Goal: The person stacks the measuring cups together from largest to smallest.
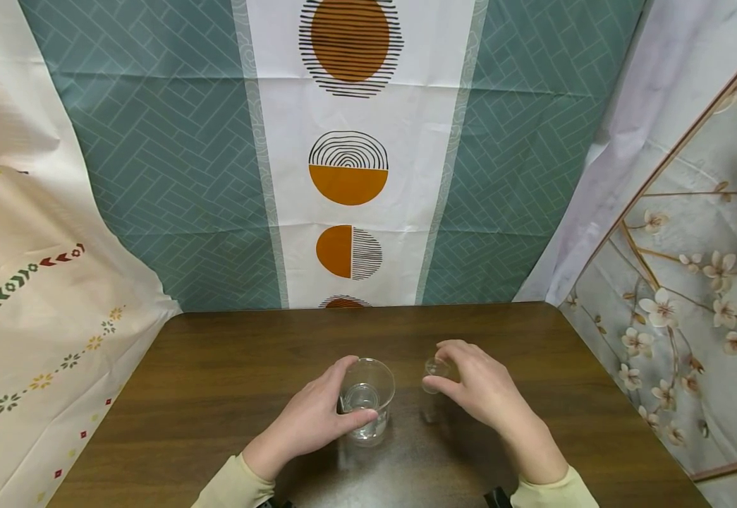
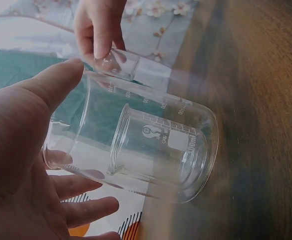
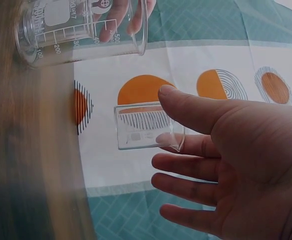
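A large clear glass beaker (image 1: pixel 374 381) with a measuring scale stands upright on the table. Inside it sits a smaller beaker (image 2: pixel 155 142) with white print. My left hand (image 1: pixel 314 413) holds the large beaker near its rim, thumb on the near side and fingers behind. To the right, my right hand (image 1: pixel 479 384) pinches a small clear beaker (image 3: pixel 143 127) by its rim between thumb and index finger. The other fingers of that hand stretch out loosely. This small beaker hangs above the tabletop, apart from the large one.
The dark brown wooden table (image 1: pixel 216 374) reaches back to a teal and white patterned cloth (image 1: pixel 178 176). A cream embroidered cloth (image 1: pixel 44 282) hangs at the left. Along the right side is a floral cloth (image 1: pixel 679 310).
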### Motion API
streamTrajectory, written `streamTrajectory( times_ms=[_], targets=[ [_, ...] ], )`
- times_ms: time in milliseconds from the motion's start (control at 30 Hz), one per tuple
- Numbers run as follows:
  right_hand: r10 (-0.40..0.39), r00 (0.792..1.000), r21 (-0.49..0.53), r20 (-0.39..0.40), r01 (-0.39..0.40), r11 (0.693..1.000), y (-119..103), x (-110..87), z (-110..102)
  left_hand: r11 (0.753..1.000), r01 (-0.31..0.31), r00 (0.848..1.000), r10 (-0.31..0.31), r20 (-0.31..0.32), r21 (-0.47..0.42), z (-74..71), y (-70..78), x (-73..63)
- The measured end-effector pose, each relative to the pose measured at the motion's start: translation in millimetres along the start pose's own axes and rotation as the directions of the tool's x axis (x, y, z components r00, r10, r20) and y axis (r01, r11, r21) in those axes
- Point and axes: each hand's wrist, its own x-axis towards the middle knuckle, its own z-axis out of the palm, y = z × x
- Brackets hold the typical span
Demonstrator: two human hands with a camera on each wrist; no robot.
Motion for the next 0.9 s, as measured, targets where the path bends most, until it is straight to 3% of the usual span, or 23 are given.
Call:
streamTrajectory(
  times_ms=[900],
  targets=[
    [-0.045, 0.998, 0.043, 0.049, 0.043, 0.998, -19, 10.5, 8, 1.0, 0.0, 1.0, 0.0, 0.004, 0.011, -0.5, -0.3, 0.8]
  ],
)
